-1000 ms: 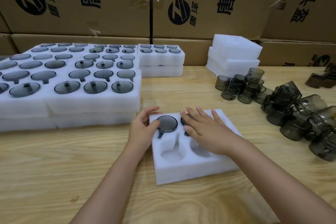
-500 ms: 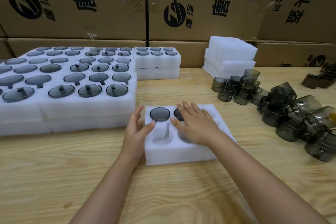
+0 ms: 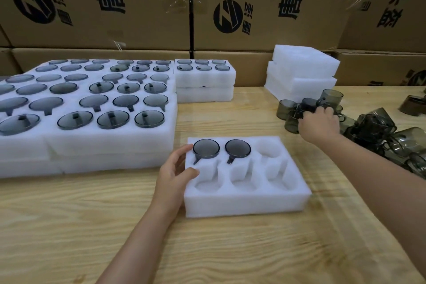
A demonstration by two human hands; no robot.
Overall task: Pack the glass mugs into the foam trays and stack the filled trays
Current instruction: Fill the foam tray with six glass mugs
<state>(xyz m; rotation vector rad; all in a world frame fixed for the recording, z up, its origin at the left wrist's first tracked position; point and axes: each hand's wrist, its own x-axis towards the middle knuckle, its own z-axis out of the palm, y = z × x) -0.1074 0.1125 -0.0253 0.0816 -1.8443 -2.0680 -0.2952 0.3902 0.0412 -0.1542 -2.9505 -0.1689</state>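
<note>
- Reaching away from the foam tray [image 3: 246, 198], the right hand [image 3: 319, 123] now curls over loose glass mugs [image 3: 290, 114] on the desk [image 3: 92, 226]; grip unclear
- Left hand [image 3: 175, 174] steadies the tray edge, fingers open
- Two mugs seated [image 3: 205, 148], four pockets empty

- Even, soft indoor light; faint shadows on the pale wooden tabletop [image 3: 92, 226].
- Wide-angle bending at the edges.
- Slight overall softness; reaching right hand [image 3: 319, 123] blurred.
</note>
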